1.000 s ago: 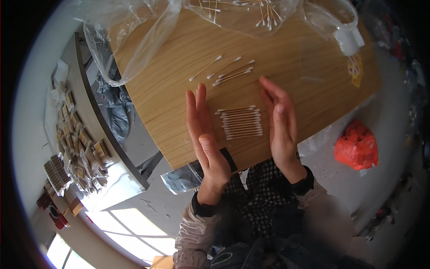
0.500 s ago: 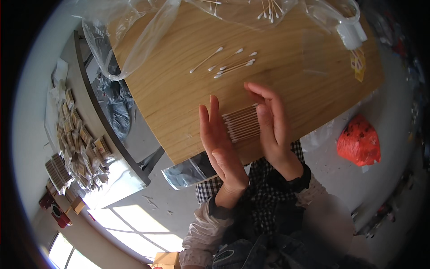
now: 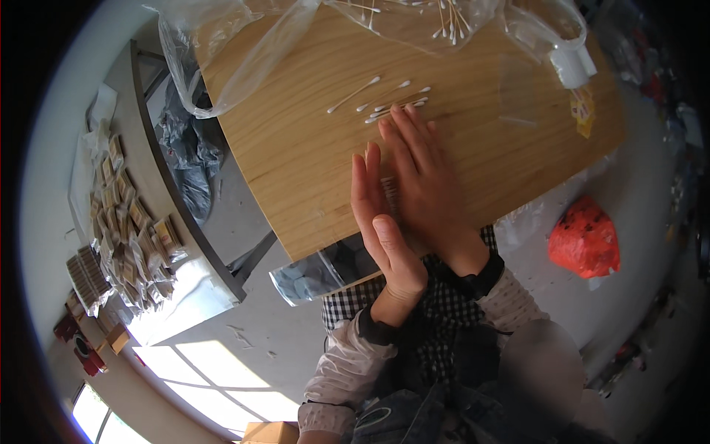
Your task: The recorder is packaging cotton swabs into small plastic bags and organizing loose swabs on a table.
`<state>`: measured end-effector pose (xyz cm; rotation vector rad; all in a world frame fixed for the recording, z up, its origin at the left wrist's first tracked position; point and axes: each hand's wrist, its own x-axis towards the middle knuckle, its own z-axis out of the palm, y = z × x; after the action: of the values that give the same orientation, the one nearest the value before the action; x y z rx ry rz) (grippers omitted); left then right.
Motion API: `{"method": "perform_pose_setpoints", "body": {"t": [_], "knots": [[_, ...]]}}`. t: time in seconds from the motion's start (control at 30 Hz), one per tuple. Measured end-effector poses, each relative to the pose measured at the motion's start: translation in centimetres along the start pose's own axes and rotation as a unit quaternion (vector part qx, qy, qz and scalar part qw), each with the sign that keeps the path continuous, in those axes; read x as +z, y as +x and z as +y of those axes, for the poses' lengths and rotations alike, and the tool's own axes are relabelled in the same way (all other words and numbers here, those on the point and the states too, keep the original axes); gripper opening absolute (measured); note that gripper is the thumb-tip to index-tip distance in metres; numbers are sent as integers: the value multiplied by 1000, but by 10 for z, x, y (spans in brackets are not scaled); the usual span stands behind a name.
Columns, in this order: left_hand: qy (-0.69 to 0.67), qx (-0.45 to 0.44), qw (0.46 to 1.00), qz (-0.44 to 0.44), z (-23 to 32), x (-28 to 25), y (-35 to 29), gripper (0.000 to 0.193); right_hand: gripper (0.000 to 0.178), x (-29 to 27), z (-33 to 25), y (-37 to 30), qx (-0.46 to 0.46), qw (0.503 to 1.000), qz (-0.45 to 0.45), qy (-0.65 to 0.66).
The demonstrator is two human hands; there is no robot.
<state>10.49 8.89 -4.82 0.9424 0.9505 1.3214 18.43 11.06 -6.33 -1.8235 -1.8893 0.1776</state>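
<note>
On the wooden table my two hands close around a bundle of cotton swabs, of which only a sliver shows between them. My right hand lies flat, palm down, over the bundle. My left hand stands on its edge with straight fingers, pressed against the bundle's left side. A few loose cotton swabs lie scattered just beyond my right fingertips.
A clear plastic bag holding more swabs lies at the table's far edge, with a white cap and a yellow label to the right. A red bag sits on the floor. A grey side table carries several small packets.
My hands stood apart on either side of the bundle, then closed in. My right hand has now turned flat over the swabs, hiding them, and my left hand presses in from the left.
</note>
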Motion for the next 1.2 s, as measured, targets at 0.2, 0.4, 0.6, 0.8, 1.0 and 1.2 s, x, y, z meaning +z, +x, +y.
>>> {"method": "perform_pose_setpoints", "body": {"t": [0.2,0.4,0.6,0.8,1.0,1.2], "knots": [[-81,-3,994,77,12,-11,0,65,56,-3,-4,2,-30,995,-18,-98],[-26,23,995,95,54,-53,-27,64,54,7,2,2,-51,998,24,-33],[196,50,972,124,80,-119,-59,47,52,6,-7,-10,-92,995,-8,-40],[121,54,987,96,81,-136,-76,47,53,13,-44,-27,-124,992,-24,-16],[10,59,998,-2,64,-100,-52,58,52,15,-44,-27,-137,989,-26,-45],[-34,28,999,-11,30,-67,-37,63,49,19,-44,-27,-126,991,-15,-46]]}}
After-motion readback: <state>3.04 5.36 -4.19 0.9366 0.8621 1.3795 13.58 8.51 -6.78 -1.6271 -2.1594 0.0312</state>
